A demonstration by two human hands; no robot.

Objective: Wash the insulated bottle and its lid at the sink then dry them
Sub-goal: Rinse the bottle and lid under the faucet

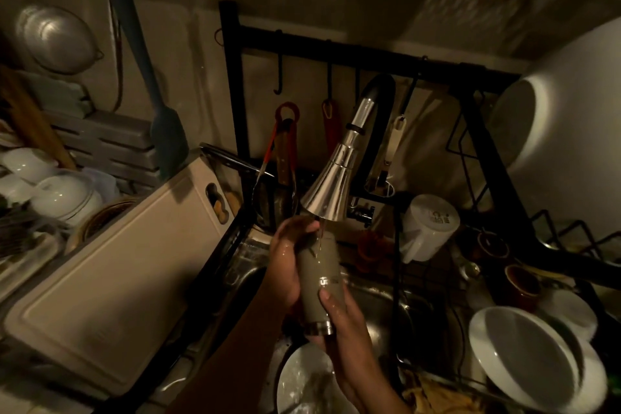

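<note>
The grey-green insulated bottle (321,282) is held over the steel sink (386,309), its base up under the chrome tap head (331,191) and its metal threaded mouth pointing down toward me. A thin stream of water runs onto its upper end. My left hand (290,262) wraps around the bottle's upper part from the left. My right hand (342,323) grips its lower part near the mouth, thumb across the front. Both hands are wet. I see no lid.
A white plate (302,380) lies in the sink below the bottle. A pale cutting board (111,282) leans at the left. White bowls (524,356) and a white mug (426,228) sit in the black rack at the right. Utensils hang behind the tap.
</note>
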